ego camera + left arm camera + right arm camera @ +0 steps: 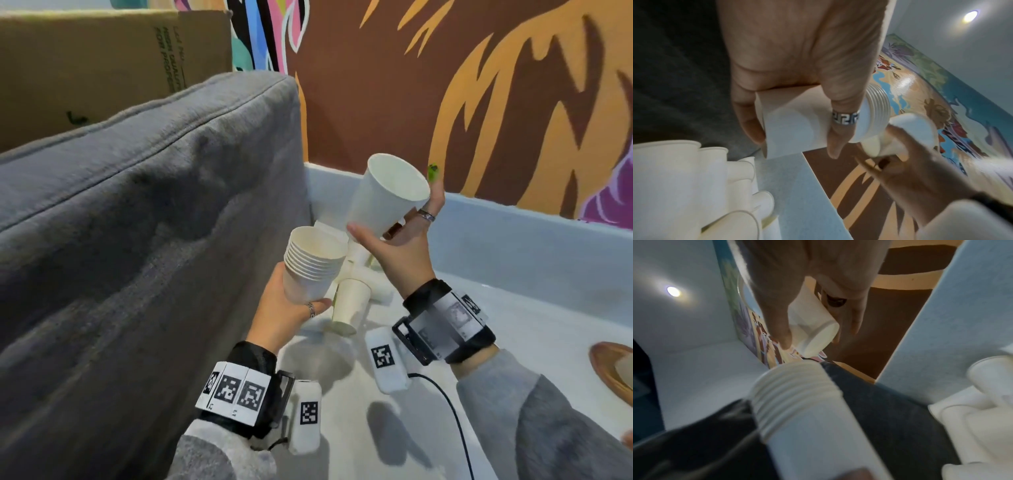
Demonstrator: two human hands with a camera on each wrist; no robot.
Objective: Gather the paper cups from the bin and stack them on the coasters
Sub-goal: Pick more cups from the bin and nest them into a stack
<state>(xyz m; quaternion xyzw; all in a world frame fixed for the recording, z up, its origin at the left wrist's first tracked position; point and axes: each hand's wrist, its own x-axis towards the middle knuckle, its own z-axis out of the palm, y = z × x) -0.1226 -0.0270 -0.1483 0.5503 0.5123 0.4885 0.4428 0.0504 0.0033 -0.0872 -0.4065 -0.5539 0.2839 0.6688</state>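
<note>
The left hand (286, 313) holds a nested stack of white paper cups (313, 263), rims up and tilted slightly; its fingers (835, 129) and thumb curl round the lower wall of the stack, a patterned ring on one finger. The right hand (397, 246) holds a single white paper cup (387, 193) just above and to the right of the stack, the two apart; the cup leans with its mouth up and away, thumb near its base and fingers (856, 318) spread along its far side. Below both hands, more loose white paper cups (351, 310) lie on their sides in the far left corner of the pale blue bin (513, 240), beside a grey fabric cushion (137, 205). At the right edge shows what looks like a round wooden coaster (609, 370), mostly cut off by the frame
</note>
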